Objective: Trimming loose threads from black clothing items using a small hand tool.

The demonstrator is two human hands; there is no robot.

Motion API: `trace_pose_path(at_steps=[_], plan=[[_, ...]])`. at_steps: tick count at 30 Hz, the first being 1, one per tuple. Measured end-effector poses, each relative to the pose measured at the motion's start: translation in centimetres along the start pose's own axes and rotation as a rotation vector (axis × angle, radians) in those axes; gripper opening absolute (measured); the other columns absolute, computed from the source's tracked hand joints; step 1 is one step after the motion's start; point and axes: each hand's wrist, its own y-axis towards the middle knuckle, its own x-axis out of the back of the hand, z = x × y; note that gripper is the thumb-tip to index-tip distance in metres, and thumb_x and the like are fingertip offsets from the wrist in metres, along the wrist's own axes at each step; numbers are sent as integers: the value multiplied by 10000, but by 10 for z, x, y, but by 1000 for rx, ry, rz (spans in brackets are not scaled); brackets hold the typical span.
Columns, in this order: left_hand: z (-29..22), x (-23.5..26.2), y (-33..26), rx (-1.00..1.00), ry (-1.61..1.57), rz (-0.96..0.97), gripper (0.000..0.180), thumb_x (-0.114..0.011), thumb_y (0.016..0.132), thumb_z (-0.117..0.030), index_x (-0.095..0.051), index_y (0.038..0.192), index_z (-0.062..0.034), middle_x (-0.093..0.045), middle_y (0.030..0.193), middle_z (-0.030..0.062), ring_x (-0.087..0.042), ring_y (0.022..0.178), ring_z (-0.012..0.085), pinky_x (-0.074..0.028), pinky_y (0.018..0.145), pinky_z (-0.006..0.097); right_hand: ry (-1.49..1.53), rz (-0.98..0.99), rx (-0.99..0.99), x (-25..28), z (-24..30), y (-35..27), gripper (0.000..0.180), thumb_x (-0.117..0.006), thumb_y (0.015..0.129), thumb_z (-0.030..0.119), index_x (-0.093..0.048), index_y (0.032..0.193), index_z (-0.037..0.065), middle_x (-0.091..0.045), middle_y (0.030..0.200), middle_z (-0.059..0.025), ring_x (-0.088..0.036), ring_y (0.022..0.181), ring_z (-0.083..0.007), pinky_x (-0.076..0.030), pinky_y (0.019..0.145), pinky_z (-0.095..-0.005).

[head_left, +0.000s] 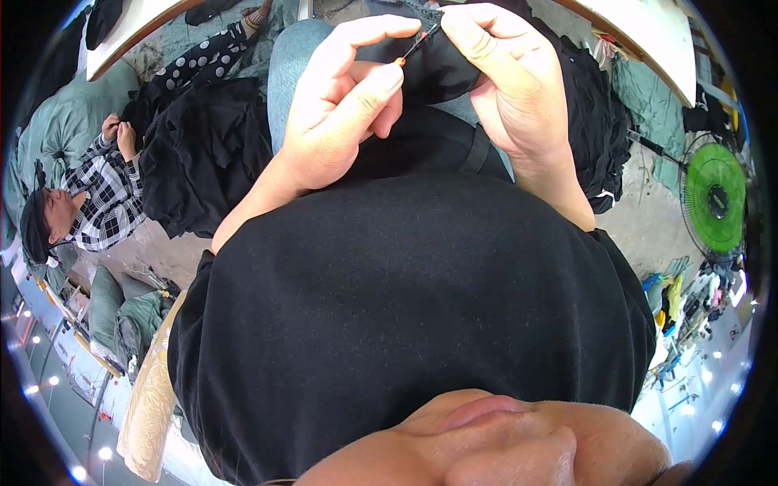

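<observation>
Black shirt [405, 308] fills the foreground, beyond which black cloth [442, 69] over the lap is pinched by right hand [506, 89] while left hand [344, 105] fingers [369, 89] are clamped on a thin orange-tipped tool [417, 44], whose point could slip and prick skin or snag fabric.

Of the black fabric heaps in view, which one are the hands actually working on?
The black cloth on the lap, pinched by the left hand and right hand around a thin orange-tipped tool. The black heap at left and black heap at right lie untouched.
</observation>
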Motion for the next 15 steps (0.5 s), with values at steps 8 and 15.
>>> trace_pose_path(at_steps=[8, 15], plan=[[3, -4, -1, -15, -57, -55, 326, -530, 1072, -141, -500, 1396, -111, -574, 691, 10, -447, 545, 33, -307, 505, 184, -70, -249, -263, -6, 7, -10, 123, -654, 1011, 34, -703, 1092, -45, -741, 979, -80, -681, 845, -104, -537, 774, -219], [3, -2, -2, 16, -151, -101, 250, -545, 1069, -155, -493, 1309, -107, -580, 670, 39, -412, 509, 33, -289, 478, 189, -382, -80, -130, -7, -6, -12, 177, -689, 984, 29, -725, 1148, -27, -744, 1073, -98, -712, 992, -152, -555, 921, -262]])
